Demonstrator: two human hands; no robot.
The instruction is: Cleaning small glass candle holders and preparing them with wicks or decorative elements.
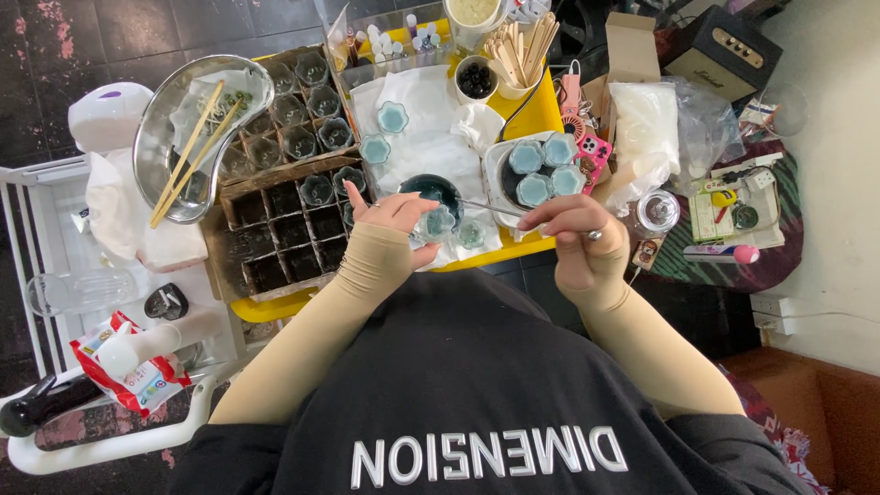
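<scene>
Left hand (pixel 396 218) grips small glass (pixel 438 223); right hand (pixel 576 229) pinches ladle handle (pixel 490 208).

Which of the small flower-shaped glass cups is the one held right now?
The cup in the left hand, just below the dark bowl; the other cups sit untouched on the cloth and tray.

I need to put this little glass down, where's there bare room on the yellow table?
Best patch: the white cloth between the two loose blue cups and the tray of filled blue cups. The left hand and right hand crowd the near edge. The divided crate has empty cells too.
</scene>
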